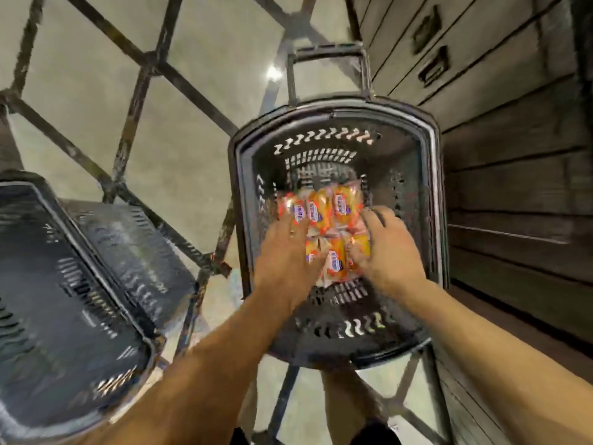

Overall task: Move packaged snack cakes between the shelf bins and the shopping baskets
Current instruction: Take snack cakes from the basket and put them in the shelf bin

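— Both hands are down in the right basket (pixel 430 194), fingers spread: the left hand (pixel 285 252) flat on one side of the snack cakes (pixel 330 220), the right hand (pixel 390 252) on the other. Whether any finger hooks under a wrapper, I can't tell; it's blurred.

— So the pile sits between the palms, on the basket floor?

— Right between them, touching both. My worry: those slick wrappers. Squeeze a loose heap from two sides and the middle packs could squirt out and drop.

— And the left basket (pixel 38 284)?

— Well apart, nothing showing inside.
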